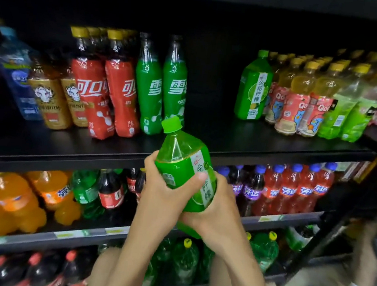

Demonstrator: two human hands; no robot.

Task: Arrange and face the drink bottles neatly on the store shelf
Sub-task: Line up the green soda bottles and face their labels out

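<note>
Between the two hands, in the air just in front of the edge of the upper shelf (265, 141), a green bottle (181, 165) with a green cap is held slightly tilted. Its cap leans up and to the left, and its white label is turned to the right. The left hand (165, 196) wraps round the bottle's middle, with its fingers curled on the left side and its thumb pressed across the label. The right hand (218, 211) cups the lower part from the right and below, palm against the plastic; its fingertips are hidden behind the bottle. Above and to the right of the hands, a matching bottle (253, 89) stands upright on the shelf with its label forward, just beside a row of yellow-capped juice bottles (297, 108). Above and to the left stand two green soda bottles (158, 87), well apart from the matching bottle, with red cola bottles (104, 91) beside them. On the shelf below, red bottles with blue caps (295, 190) stand in a row right of the hands, and large orange bottles (12, 198) sit to the left.
</note>
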